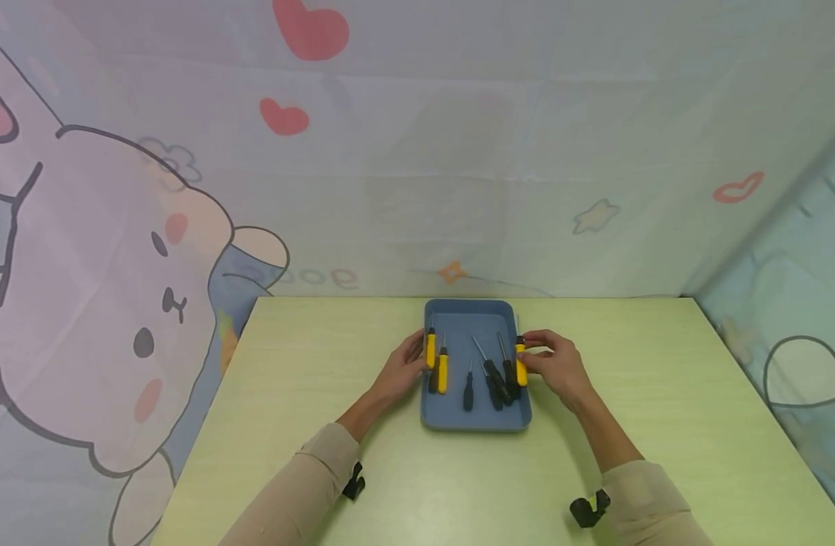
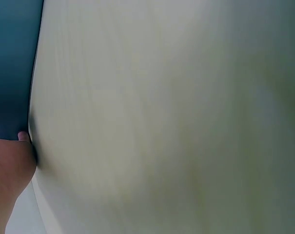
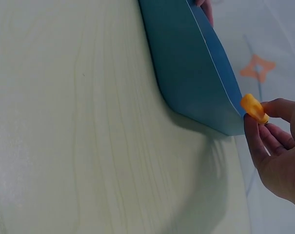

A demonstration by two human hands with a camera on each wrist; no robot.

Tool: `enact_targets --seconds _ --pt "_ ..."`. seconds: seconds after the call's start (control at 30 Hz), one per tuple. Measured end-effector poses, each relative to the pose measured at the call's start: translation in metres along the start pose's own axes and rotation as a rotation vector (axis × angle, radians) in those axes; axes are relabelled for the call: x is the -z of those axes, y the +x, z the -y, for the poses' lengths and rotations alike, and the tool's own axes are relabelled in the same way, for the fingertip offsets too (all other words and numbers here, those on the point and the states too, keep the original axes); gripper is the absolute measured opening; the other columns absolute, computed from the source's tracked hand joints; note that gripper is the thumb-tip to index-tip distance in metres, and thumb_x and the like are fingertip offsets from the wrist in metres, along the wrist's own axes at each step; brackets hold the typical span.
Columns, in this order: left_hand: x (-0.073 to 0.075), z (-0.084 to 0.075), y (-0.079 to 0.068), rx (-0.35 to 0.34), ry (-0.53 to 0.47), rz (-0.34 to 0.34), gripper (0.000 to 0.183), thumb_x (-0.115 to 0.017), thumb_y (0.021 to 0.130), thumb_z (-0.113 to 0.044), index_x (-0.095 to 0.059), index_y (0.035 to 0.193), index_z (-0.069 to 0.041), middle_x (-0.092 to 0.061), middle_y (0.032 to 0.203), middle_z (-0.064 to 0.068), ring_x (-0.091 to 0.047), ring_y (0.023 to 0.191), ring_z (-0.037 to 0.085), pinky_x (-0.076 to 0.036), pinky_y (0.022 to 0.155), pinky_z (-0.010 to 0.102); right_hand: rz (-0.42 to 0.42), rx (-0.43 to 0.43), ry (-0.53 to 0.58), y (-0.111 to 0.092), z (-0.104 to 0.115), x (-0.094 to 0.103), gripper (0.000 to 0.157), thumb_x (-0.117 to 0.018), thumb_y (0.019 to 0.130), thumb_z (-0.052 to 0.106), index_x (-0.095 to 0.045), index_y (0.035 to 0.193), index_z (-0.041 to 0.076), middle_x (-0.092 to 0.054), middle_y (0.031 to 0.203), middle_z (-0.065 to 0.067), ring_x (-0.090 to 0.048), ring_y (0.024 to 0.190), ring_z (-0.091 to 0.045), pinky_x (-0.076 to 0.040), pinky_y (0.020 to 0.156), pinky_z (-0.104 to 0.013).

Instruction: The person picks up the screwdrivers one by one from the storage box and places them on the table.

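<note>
A blue-grey tray [image 1: 475,422] stands on the table, with yellow-handled and black-handled screwdrivers inside. My left hand [image 1: 402,369] grips its left wall, the thumb close to a yellow-handled screwdriver [image 1: 431,350] lying along that side. In the left wrist view, my hand [image 2: 9,168] meets the end of the tray wall [image 2: 13,73]. Over the right rim, my right hand [image 1: 557,365] pinches another yellow-handled screwdriver [image 1: 522,368] between thumb and fingers. The right wrist view has its yellow handle [image 3: 254,108] in my fingertips beside the tray [image 3: 191,73]; most of the shank is hidden there.
Inside the tray lie a second yellow-handled screwdriver [image 1: 443,371], a small black screwdriver [image 1: 468,394] and several more black ones [image 1: 497,383] crowded at the right. The pale wood table [image 1: 663,394] ends at a cloth backdrop [image 1: 458,152] printed with hearts and a cartoon animal.
</note>
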State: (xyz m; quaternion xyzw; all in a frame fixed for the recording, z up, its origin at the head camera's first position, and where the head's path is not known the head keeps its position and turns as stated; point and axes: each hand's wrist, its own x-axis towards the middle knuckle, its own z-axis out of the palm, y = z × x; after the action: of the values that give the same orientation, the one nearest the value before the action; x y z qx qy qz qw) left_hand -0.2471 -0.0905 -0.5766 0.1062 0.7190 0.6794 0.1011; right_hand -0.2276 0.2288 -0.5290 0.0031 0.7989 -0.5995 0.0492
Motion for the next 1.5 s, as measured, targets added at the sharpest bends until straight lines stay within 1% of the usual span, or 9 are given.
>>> enact_targets --seconds 0.2,0.4,0.63,0.77,0.93,1.07,1.3,1.5 --pt "-0.001 0.0 -0.001 -0.004 -0.007 -0.002 0.074 -0.055 0.097 0.006 -0.029 0.165 0.0 -0.031 0.171 0.017 -0.029 0.158 0.032 -0.029 0.127 0.047 0.007 -0.005 0.034 -0.002 -0.003 0.003 0.048 -0.073 0.1 0.009 -0.057 0.143 -0.006 -0.059 0.137 -0.029 -0.074 0.098 -0.02 -0.064 0.086 -0.032" --pt "-0.002 -0.003 -0.001 -0.002 -0.013 -0.005 0.074 -0.055 0.097 0.005 -0.029 0.165 0.0 -0.03 0.171 0.018 -0.029 0.158 0.033 -0.029 0.127 0.048 -0.009 -0.012 0.05 -0.003 -0.005 0.006 0.049 -0.073 0.1 0.009 -0.057 0.143 -0.006 -0.059 0.139 -0.028 -0.073 0.098 -0.017 -0.064 0.088 -0.034" --pt "0.0 -0.003 0.001 -0.02 -0.01 0.002 0.073 -0.055 0.097 0.005 -0.027 0.165 0.003 -0.029 0.171 0.02 -0.028 0.159 0.034 -0.027 0.128 0.047 -0.024 -0.007 0.091 -0.003 -0.01 0.01 0.047 -0.07 0.1 0.005 -0.055 0.143 -0.009 -0.057 0.138 -0.032 -0.073 0.091 -0.011 -0.064 0.085 -0.029" --pt "0.0 -0.003 0.0 -0.014 -0.009 0.005 0.072 -0.055 0.099 0.004 -0.027 0.165 0.002 -0.029 0.171 0.02 -0.027 0.159 0.034 -0.026 0.128 0.047 -0.046 -0.025 0.087 -0.004 -0.012 0.012 0.047 -0.071 0.1 0.005 -0.056 0.142 -0.009 -0.058 0.138 -0.032 -0.073 0.088 -0.009 -0.064 0.085 -0.028" --pt "-0.001 -0.003 0.001 -0.013 -0.014 0.002 0.071 -0.055 0.099 0.004 -0.028 0.165 0.003 -0.029 0.171 0.021 -0.028 0.159 0.035 -0.026 0.128 0.047 -0.067 -0.048 0.054 -0.003 -0.015 0.014 0.047 -0.072 0.099 0.006 -0.057 0.142 -0.008 -0.059 0.138 -0.031 -0.073 0.089 -0.009 -0.063 0.082 -0.024" --pt "-0.001 -0.003 0.001 -0.013 -0.012 -0.003 0.072 -0.055 0.098 0.005 -0.028 0.165 0.002 -0.03 0.171 0.02 -0.028 0.159 0.034 -0.026 0.128 0.047 -0.08 -0.053 0.005 -0.002 -0.018 0.016 0.047 -0.073 0.099 0.008 -0.058 0.141 -0.007 -0.061 0.138 -0.03 -0.074 0.089 -0.01 -0.062 0.079 -0.021" --pt "-0.001 -0.003 0.0 -0.011 -0.008 -0.003 0.072 -0.055 0.098 0.004 -0.028 0.165 0.003 -0.029 0.171 0.02 -0.028 0.158 0.035 -0.027 0.128 0.047 -0.122 -0.062 -0.126 -0.002 -0.025 0.019 0.045 -0.075 0.098 0.014 -0.064 0.138 -0.001 -0.068 0.134 -0.024 -0.069 0.088 -0.01 -0.058 0.075 -0.017" --pt "-0.001 -0.001 0.0 -0.006 -0.006 -0.009 0.072 -0.055 0.098 0.004 -0.028 0.165 0.002 -0.03 0.171 0.02 -0.029 0.158 0.034 -0.027 0.128 0.046 -0.146 -0.062 -0.169 -0.001 -0.034 0.021 0.043 -0.076 0.097 0.015 -0.065 0.135 -0.001 -0.07 0.13 -0.023 -0.067 0.084 -0.011 -0.056 0.071 -0.017"
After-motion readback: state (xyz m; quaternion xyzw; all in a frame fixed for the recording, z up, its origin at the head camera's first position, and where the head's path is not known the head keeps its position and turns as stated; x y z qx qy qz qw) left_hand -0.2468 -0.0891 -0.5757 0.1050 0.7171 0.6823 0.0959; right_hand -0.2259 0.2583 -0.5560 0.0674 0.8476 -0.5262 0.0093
